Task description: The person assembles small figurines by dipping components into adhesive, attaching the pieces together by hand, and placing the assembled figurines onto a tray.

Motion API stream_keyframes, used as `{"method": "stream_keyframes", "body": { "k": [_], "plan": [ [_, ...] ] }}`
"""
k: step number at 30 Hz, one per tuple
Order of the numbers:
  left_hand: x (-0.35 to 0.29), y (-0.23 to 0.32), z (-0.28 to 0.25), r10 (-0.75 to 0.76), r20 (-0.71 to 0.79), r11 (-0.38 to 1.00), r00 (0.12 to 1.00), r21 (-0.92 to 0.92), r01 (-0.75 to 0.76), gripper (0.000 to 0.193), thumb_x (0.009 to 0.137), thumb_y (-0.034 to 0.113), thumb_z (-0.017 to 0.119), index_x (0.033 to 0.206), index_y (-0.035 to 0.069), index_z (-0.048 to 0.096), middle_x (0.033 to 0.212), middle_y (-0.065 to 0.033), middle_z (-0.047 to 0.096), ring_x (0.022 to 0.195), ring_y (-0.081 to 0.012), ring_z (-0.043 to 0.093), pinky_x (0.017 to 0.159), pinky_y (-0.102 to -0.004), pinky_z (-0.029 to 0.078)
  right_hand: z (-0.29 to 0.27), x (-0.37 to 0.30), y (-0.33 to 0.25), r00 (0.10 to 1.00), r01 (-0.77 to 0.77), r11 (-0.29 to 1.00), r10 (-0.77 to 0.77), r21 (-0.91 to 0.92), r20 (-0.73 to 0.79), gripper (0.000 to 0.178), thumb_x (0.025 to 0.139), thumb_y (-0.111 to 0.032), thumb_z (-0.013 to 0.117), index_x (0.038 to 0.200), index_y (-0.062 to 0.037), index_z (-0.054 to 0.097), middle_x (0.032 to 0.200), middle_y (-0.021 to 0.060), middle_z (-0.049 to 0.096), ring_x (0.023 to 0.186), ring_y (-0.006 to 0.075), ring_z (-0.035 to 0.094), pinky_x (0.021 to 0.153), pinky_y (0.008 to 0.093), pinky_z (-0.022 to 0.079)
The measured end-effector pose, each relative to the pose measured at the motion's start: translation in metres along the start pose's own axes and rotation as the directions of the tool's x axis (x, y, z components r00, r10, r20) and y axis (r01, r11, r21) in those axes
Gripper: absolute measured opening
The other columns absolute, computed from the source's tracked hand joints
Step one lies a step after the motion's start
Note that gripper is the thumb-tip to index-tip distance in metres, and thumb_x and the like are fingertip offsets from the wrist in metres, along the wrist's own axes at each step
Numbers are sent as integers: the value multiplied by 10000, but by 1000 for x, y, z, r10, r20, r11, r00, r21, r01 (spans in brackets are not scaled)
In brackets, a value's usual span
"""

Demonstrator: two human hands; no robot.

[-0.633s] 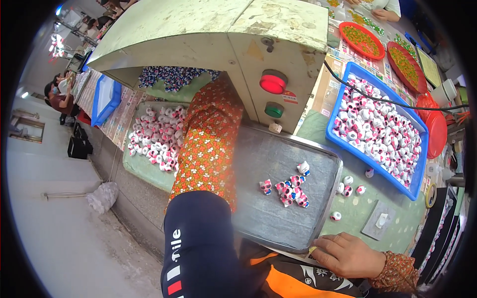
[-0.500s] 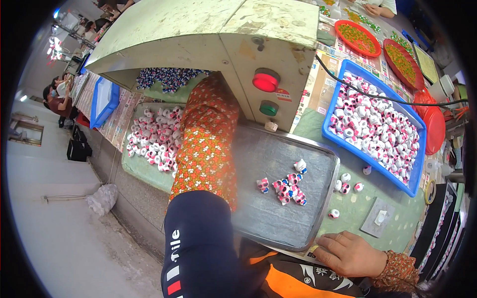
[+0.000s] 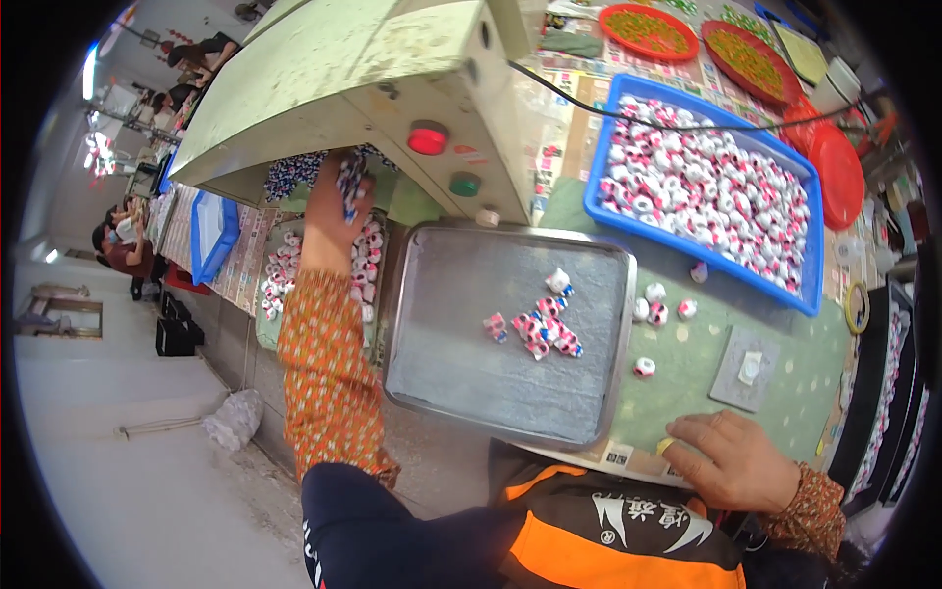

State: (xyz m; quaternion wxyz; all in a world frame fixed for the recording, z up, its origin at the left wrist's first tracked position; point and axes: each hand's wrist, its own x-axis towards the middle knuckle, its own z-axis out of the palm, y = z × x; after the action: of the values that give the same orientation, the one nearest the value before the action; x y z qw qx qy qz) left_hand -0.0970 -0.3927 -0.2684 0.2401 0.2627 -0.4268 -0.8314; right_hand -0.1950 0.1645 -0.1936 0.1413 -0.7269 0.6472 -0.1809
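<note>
On a clock face centred on the steel tray (image 3: 451,324), a blue tray (image 3: 226,236) with a pale inside lies far out toward ten, and a white bag (image 3: 234,417) is at eight. Between nine and ten, a green tray (image 3: 269,334) bears white-and-pink heads (image 3: 282,280), partly hidden by the left arm. A blue pile (image 3: 294,175) lies at ten, under the hood of the machine (image 3: 324,93). The left hand (image 3: 337,214), also at ten, is at the machine's opening, its fingers curled around a bunch of blue pieces (image 3: 350,187), somewhat blurred. The machine takes up eleven, with a red light (image 3: 428,137) and a green button (image 3: 464,184) on its end. Inside the steel tray, a cluster of figures (image 3: 545,329) lies just right of the middle. At one stand two red dishes (image 3: 648,34); at two, a blue tub (image 3: 813,236) full of heads. Loose heads (image 3: 656,312) lie at three on the bench (image 3: 677,402), with a grey block (image 3: 731,388) farther out. At four, the right hand (image 3: 736,459) is at the bench's near edge, palm down, its fingers loosely spread.
</note>
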Motion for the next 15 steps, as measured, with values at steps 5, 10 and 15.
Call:
{"method": "stream_keyframes", "body": {
  "k": [5, 10, 15],
  "plan": [
    [-115, -25, 40, -124, -64, 992, 990, -34, 122, 227, 1004, 252, 580, 1199, 135, 583, 953, -46, 584, 586, -143, 516, 368, -235, 372, -14, -44, -4, 982, -119, 992, 114, -28, -150, 387, 741, -113, 681, 1112, -4, 658, 1131, 183, 655, 983, 319, 675, 769, 402, 557],
    [-182, -65, 129, -279, 188, 960, 942, 28, 279, 198, 1009, 239, 562, 1170, 128, 532, 1003, -62, 571, 533, -113, 519, 339, -197, 354, -31, -90, -3, 902, -252, 964, 203, -83, -381, 292, 775, -10, 680, 1066, 0, 657, 1067, 193, 683, 920, 343, 691, 758, 410, 562],
    [-210, -151, 276, -526, 418, 842, 741, 382, 382, 186, 980, 266, 629, 1092, 126, 581, 896, -31, 564, 482, -102, 533, 376, -209, 396, -47, -152, -27, 646, -480, 877, 340, -18, -683, 206, 872, 23, 619, 1075, 36, 647, 1030, 220, 693, 921, 308, 690, 791, 383, 554]
  ]
}}
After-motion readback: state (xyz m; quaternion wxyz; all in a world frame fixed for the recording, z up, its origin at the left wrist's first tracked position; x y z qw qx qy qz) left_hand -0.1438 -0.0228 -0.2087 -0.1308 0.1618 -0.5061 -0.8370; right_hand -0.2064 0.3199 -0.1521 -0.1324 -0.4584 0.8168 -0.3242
